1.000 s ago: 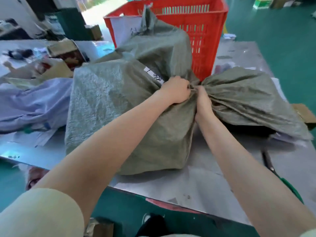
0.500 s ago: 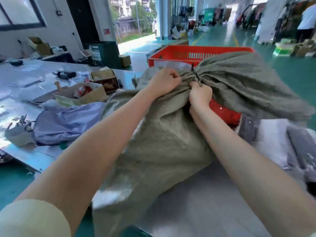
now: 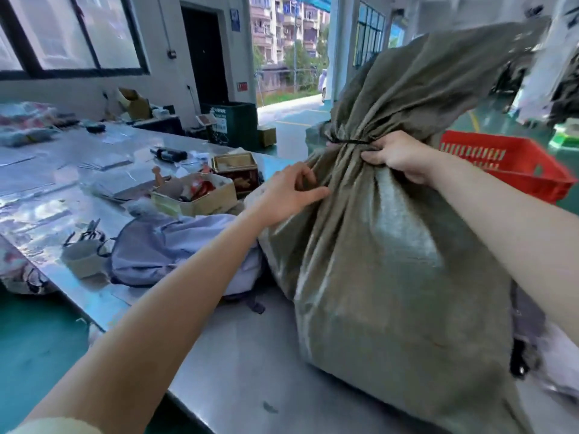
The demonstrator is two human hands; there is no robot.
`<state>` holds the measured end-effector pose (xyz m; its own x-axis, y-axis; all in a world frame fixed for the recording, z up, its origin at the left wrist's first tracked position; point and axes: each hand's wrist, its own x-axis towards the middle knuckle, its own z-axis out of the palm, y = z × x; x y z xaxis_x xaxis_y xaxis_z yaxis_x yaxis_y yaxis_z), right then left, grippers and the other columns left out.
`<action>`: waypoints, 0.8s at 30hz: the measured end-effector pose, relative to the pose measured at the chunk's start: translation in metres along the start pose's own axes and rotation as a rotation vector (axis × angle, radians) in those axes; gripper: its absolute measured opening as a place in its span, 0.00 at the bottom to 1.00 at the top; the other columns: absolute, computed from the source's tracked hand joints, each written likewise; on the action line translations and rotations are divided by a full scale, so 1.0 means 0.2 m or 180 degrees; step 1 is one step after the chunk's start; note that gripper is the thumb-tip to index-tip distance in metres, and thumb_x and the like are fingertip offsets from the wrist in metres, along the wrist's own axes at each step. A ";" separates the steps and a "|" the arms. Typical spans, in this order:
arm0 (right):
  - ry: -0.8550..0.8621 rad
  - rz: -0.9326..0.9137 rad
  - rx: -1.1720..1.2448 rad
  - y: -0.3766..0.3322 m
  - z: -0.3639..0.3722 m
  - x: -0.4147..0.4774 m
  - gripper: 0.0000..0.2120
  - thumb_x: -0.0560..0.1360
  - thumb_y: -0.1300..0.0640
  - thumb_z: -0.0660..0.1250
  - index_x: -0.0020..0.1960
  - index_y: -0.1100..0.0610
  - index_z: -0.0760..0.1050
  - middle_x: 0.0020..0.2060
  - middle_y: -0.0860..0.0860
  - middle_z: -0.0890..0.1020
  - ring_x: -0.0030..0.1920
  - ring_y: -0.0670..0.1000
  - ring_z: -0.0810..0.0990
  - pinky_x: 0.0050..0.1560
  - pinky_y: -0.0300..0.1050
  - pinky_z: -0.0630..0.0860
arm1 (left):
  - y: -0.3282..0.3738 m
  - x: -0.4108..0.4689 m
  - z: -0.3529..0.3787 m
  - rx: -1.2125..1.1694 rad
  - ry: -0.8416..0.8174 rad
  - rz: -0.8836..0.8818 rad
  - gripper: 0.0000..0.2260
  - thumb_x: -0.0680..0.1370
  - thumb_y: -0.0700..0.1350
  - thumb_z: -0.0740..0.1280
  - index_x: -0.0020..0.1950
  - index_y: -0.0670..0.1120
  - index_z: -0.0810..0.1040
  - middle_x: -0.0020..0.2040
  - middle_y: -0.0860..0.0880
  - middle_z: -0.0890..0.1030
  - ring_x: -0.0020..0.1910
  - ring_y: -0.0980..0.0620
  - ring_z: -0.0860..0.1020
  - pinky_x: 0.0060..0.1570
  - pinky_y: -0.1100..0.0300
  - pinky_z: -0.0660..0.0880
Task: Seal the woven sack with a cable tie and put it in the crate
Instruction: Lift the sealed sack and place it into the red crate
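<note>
The grey-green woven sack (image 3: 385, 255) hangs upright over the metal table (image 3: 238, 364), its bottom near the surface. A black cable tie (image 3: 347, 141) cinches its neck, and the loose top flares up to the right. My right hand (image 3: 398, 156) is clenched on the gathered neck just below the tie. My left hand (image 3: 288, 192) rests on the sack's left side with fingers spread, holding nothing. The red plastic crate (image 3: 504, 161) stands behind the sack to the right, partly hidden.
A pale blue garment (image 3: 163, 245) lies left of the sack. Behind it sit an open cardboard box of small items (image 3: 200, 195) and a dark tin (image 3: 235, 170). A small cup with tools (image 3: 83, 258) stands near the table's left edge. Dark objects lie at the right.
The sack has been raised upright from lying on the table. My left hand has let go of the neck and moved to the sack's side. The view has tilted up.
</note>
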<state>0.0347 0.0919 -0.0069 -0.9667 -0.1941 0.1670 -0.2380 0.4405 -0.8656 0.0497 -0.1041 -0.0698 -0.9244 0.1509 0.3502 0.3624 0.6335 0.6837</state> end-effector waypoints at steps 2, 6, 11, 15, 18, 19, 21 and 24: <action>-0.0056 0.0138 -0.0150 0.00 -0.05 0.04 0.17 0.78 0.66 0.61 0.65 0.69 0.70 0.55 0.54 0.75 0.55 0.51 0.72 0.51 0.38 0.71 | -0.03 0.02 0.01 0.0025 0.0203 -0.0017 0.15 0.70 0.55 0.71 0.48 0.50 0.71 0.43 0.51 0.72 0.45 0.51 0.68 0.46 0.57 0.65; -0.0216 0.0292 -0.0595 0.04 -0.13 0.04 0.17 0.78 0.64 0.60 0.66 0.66 0.70 0.59 0.55 0.75 0.61 0.52 0.73 0.55 0.34 0.69 | -0.05 0.07 0.03 0.0372 0.0147 -0.0362 0.29 0.70 0.58 0.70 0.65 0.50 0.65 0.65 0.45 0.69 0.65 0.45 0.64 0.61 0.53 0.61; 0.0521 0.0349 -0.2285 0.15 -0.13 0.03 0.20 0.76 0.48 0.64 0.60 0.62 0.76 0.60 0.59 0.79 0.60 0.59 0.77 0.58 0.46 0.72 | -0.04 0.17 0.14 0.1186 -0.0650 -0.0463 0.36 0.69 0.64 0.66 0.73 0.53 0.59 0.73 0.43 0.62 0.73 0.40 0.58 0.71 0.44 0.54; 0.1227 0.0759 -0.2759 0.23 -0.11 -0.11 0.31 0.72 0.35 0.60 0.59 0.60 0.74 0.56 0.59 0.80 0.57 0.62 0.77 0.60 0.59 0.74 | -0.03 0.23 0.23 0.1902 -0.0618 -0.0247 0.27 0.75 0.59 0.62 0.69 0.47 0.67 0.70 0.39 0.68 0.69 0.37 0.66 0.68 0.42 0.61; 0.0986 0.0929 -0.3062 0.29 -0.10 -0.24 0.46 0.64 0.24 0.56 0.66 0.58 0.69 0.63 0.58 0.76 0.63 0.61 0.74 0.62 0.60 0.73 | -0.04 0.26 0.25 0.1691 -0.0630 -0.0194 0.15 0.78 0.53 0.59 0.55 0.42 0.71 0.61 0.37 0.76 0.61 0.39 0.74 0.60 0.47 0.69; 0.0866 0.1037 -0.3185 0.30 -0.09 -0.28 0.47 0.63 0.23 0.56 0.67 0.58 0.68 0.65 0.57 0.74 0.65 0.60 0.73 0.64 0.62 0.70 | -0.03 0.27 0.26 0.1635 -0.0613 -0.0179 0.13 0.78 0.51 0.58 0.53 0.42 0.71 0.60 0.37 0.77 0.59 0.39 0.75 0.57 0.48 0.71; 0.0826 0.1096 -0.3284 0.33 -0.05 -0.32 0.38 0.68 0.29 0.59 0.65 0.57 0.70 0.64 0.56 0.75 0.65 0.59 0.72 0.67 0.64 0.66 | -0.01 0.28 0.27 0.1550 -0.0524 -0.0143 0.14 0.79 0.50 0.56 0.55 0.40 0.72 0.59 0.36 0.78 0.57 0.38 0.76 0.54 0.49 0.72; 0.1332 0.0685 -0.3356 0.34 0.03 -0.34 0.20 0.77 0.47 0.58 0.56 0.61 0.77 0.56 0.57 0.80 0.59 0.59 0.76 0.64 0.56 0.68 | 0.05 0.28 0.28 0.1169 -0.0339 -0.0117 0.15 0.80 0.48 0.55 0.55 0.39 0.74 0.58 0.35 0.78 0.57 0.38 0.76 0.53 0.49 0.72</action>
<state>0.0843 0.1299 -0.0793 -0.9056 0.1927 0.3778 0.1654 0.9807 -0.1039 -0.0063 -0.0466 -0.0800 -0.9502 0.1889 0.2479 0.2801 0.8667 0.4129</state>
